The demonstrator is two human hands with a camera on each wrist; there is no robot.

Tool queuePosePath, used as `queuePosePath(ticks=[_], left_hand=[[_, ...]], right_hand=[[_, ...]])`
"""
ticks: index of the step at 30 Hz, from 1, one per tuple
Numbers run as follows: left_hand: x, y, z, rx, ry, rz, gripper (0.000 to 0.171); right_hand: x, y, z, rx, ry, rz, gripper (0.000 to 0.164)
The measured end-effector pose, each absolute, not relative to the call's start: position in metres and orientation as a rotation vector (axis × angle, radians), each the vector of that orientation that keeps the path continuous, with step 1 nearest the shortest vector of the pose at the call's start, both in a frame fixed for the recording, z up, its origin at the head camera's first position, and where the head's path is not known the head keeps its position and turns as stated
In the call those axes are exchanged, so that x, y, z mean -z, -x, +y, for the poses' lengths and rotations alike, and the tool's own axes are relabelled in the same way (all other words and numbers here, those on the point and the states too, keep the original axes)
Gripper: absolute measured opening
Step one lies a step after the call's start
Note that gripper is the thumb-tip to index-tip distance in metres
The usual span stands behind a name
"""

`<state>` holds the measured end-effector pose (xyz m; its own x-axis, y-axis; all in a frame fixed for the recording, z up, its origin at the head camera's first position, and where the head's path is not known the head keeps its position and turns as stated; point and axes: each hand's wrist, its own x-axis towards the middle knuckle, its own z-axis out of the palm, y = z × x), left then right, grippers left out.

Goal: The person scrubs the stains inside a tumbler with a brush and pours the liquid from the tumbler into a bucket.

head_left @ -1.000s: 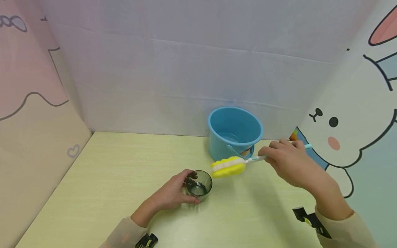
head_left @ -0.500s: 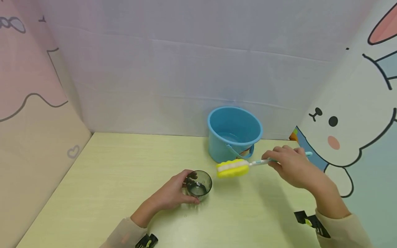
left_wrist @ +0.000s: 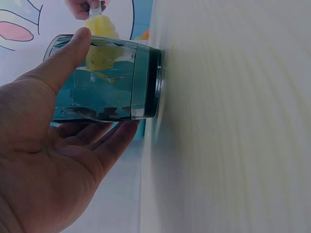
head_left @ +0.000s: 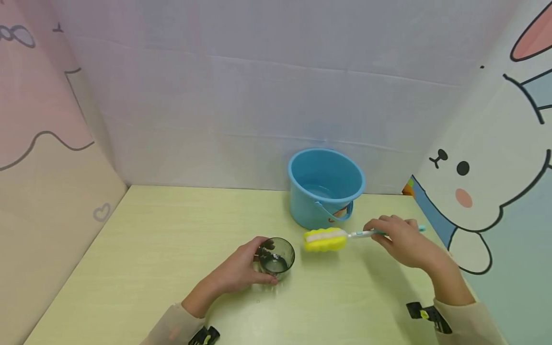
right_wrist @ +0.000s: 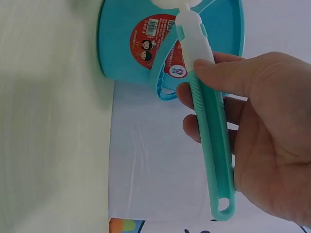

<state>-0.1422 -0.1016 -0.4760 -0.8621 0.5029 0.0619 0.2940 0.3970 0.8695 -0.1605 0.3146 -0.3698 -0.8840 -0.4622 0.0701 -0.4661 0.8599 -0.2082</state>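
Observation:
My left hand (head_left: 239, 268) grips a smoky, see-through glass cup (head_left: 282, 247) from its left side, thumb in front and fingers behind. The cup stands upright on the table, and its dark base shows against the tabletop in the left wrist view. To the right, my right hand (head_left: 401, 239) holds a sponge cup brush (head_left: 325, 239) by its teal and white handle (right_wrist: 214, 145), thumb pressed along it. The brush's yellow and white sponge head points left, above the table and just right of the cup, apart from it in the head view.
A light blue bucket (head_left: 297, 206) with its handle hanging down stands behind the brush, near the back wall. It bears a red label (right_wrist: 146, 41). A cartoon rabbit panel (head_left: 496, 182) rises along the table's right side.
My right hand has lowered and drawn the brush a little to the right, so its head is farther from the cup. The left hand and the cup have stayed put.

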Motion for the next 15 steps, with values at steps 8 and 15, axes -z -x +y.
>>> queuePosePath(ticks=[8,15], left_hand=[[0.476,0.143,-0.101,-1.447,-0.708,2.448,0.09],[0.477,0.143,-0.101,-1.463,-0.705,2.432,0.09]], right_hand=[[0.387,0.165,0.324,-0.446,-0.77,-3.021,0.017],[0.405,0.171,0.333,-0.536,-0.794,-3.034,0.019]])
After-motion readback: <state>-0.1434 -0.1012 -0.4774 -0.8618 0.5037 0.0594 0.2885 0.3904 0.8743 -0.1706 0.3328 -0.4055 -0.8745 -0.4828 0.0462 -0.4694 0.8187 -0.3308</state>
